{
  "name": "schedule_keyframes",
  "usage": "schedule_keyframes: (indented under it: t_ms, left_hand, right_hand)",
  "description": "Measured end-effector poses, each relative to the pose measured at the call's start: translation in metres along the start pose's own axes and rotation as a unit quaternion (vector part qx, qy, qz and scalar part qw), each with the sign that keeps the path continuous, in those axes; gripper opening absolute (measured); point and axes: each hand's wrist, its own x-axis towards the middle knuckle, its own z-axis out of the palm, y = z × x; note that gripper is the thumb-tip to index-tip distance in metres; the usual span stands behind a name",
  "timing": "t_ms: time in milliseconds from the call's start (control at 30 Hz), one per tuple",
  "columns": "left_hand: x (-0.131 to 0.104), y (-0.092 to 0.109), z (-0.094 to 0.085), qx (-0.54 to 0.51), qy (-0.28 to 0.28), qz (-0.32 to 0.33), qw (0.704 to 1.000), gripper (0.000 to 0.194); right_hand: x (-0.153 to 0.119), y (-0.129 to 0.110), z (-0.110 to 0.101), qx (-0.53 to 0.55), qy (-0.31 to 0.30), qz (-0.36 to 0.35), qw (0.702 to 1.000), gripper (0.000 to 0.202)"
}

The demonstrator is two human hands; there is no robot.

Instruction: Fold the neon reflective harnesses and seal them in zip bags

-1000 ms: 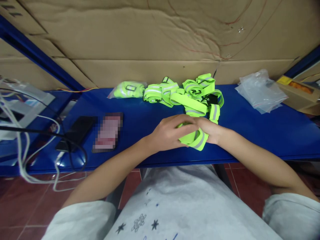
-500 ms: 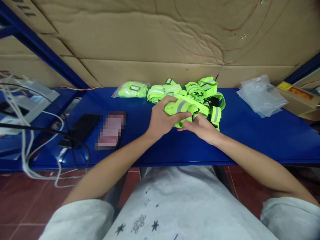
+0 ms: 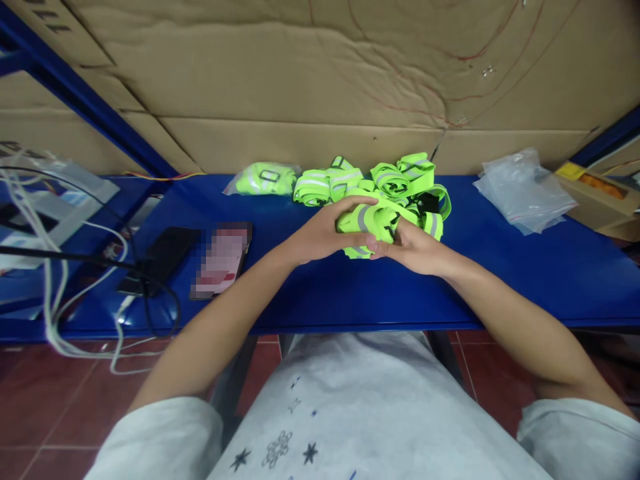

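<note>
Between my two hands is a rolled bundle of neon-yellow reflective strap with a grey stripe. My left hand wraps its left side, thumb across the front and fingers over the top. From the right, my right hand grips the bundle, its thumb meeting the left thumb at the front; its other fingers are partly hidden behind the roll. Just behind lie more reflective straps, some rolled and some loose, with black parts among them. A clear bag holding a folded strap rests to their left.
On the blue table, a phone and a black device with a white cable lie at left. Clear plastic bags are stacked at right beside a cardboard box. Cardboard walls the back. Tangled cables hang at far left.
Both hands have shifted their hold round the bundle, which now looks more tightly rolled with its end turned up. My left wrist sits lower, and a strap length at the right has drawn in.
</note>
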Motion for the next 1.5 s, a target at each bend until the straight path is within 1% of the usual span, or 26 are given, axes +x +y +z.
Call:
schedule_keyframes:
  t_ms: [100,167,267,367,400,467,567,600,633,667,700,733,767,833,900,933,1000,1067,1100,1167,1200,1233,1300,1333,1400,1500]
  left_hand:
    - [0.000,-0.006,-0.003,0.011,-0.055,-0.007,0.998,0.081]
    - [0.000,-0.010,-0.003,0.003,-0.071,-0.012,0.997,0.081]
    - [-0.002,-0.010,-0.002,0.025,-0.075,-0.018,0.997,0.072]
    - [-0.007,-0.002,0.004,0.075,-0.084,-0.014,0.993,0.069]
    - [-0.010,0.002,0.008,0.096,-0.083,-0.010,0.992,0.068]
    - [-0.016,0.009,0.019,0.140,-0.067,-0.005,0.988,0.062]
    - [-0.024,0.016,0.037,0.179,-0.039,-0.002,0.983,0.058]
    - [-0.026,0.017,0.042,0.183,-0.037,-0.002,0.982,0.060]
    - [-0.027,0.017,0.045,0.182,-0.037,-0.003,0.983,0.062]
    - [-0.027,0.016,0.047,0.178,-0.037,-0.003,0.983,0.065]
    - [-0.027,0.015,0.048,0.172,-0.038,-0.005,0.984,0.066]
    - [-0.027,0.014,0.047,0.164,-0.038,-0.008,0.986,0.067]
    - [-0.026,0.012,0.047,0.154,-0.036,-0.013,0.987,0.067]
    - [-0.025,0.010,0.045,0.136,-0.035,-0.021,0.990,0.068]
    - [-0.024,0.008,0.045,0.124,-0.036,-0.023,0.991,0.068]
    - [-0.024,0.007,0.045,0.120,-0.035,-0.023,0.992,0.068]
    - [-0.024,0.006,0.046,0.113,-0.032,-0.020,0.993,0.066]
    - [-0.025,0.005,0.048,0.098,-0.030,-0.016,0.995,0.067]
    - [-0.026,0.005,0.048,0.088,-0.033,-0.014,0.996,0.068]
    - [-0.027,0.006,0.050,0.069,-0.043,-0.010,0.997,0.069]
    - [-0.027,0.006,0.051,0.061,-0.048,-0.011,0.997,0.069]
    - [-0.027,0.006,0.052,0.055,-0.050,-0.015,0.997,0.069]
    - [-0.027,0.004,0.053,0.032,-0.044,-0.022,0.998,0.070]
    - [-0.026,0.002,0.054,0.014,-0.037,-0.024,0.999,0.071]
    - [-0.024,-0.003,0.053,-0.024,-0.020,-0.017,0.999,0.074]
    - [-0.021,-0.009,0.051,-0.044,-0.008,0.010,0.999,0.079]
  right_hand:
    - [-0.003,-0.004,-0.003,-0.025,-0.011,0.019,0.999,0.050]
    - [-0.005,-0.006,-0.003,-0.020,-0.011,0.042,0.999,0.046]
    - [-0.008,-0.009,-0.007,-0.026,-0.004,0.043,0.999,0.061]
    - [-0.016,-0.015,-0.014,-0.089,-0.074,0.022,0.993,0.074]
    - [-0.021,-0.018,-0.017,-0.129,-0.097,0.018,0.987,0.072]
    - [-0.033,-0.024,-0.026,-0.224,-0.113,-0.004,0.968,0.063]
    - [-0.058,-0.030,-0.056,-0.326,-0.069,-0.057,0.941,0.041]
    - [-0.065,-0.029,-0.074,-0.338,-0.027,-0.068,0.938,0.037]
    - [-0.073,-0.026,-0.095,-0.365,0.068,-0.075,0.925,0.035]
    - [-0.080,-0.021,-0.119,-0.428,0.167,-0.083,0.884,0.032]
    - [-0.086,-0.014,-0.146,-0.499,0.244,-0.066,0.829,0.031]
    - [-0.092,-0.006,-0.173,-0.569,0.284,-0.015,0.772,0.036]
    - [-0.098,0.003,-0.200,-0.624,0.295,0.040,0.723,0.038]
    - [-0.109,0.020,-0.246,-0.685,0.305,0.119,0.651,0.036]
    - [-0.117,0.033,-0.273,-0.710,0.304,0.156,0.616,0.032]
    - [-0.118,0.037,-0.279,-0.714,0.318,0.176,0.599,0.028]
    - [-0.114,0.036,-0.271,-0.714,0.350,0.188,0.576,0.022]
    - [-0.102,0.026,-0.241,-0.699,0.381,0.134,0.589,0.026]
    - [-0.094,0.018,-0.220,-0.676,0.399,0.066,0.616,0.028]
    - [-0.074,-0.001,-0.168,-0.608,0.357,-0.073,0.706,0.025]
    - [-0.064,-0.010,-0.141,-0.570,0.343,-0.116,0.737,0.021]
    - [-0.054,-0.018,-0.115,-0.540,0.292,-0.122,0.780,0.022]
    - [-0.037,-0.030,-0.071,-0.516,0.248,-0.144,0.807,0.020]
    - [-0.029,-0.032,-0.055,-0.481,0.221,-0.137,0.837,0.018]
    - [-0.018,-0.031,-0.037,-0.396,0.205,-0.125,0.886,0.019]
    - [-0.008,-0.020,-0.037,-0.224,0.194,-0.079,0.952,0.030]
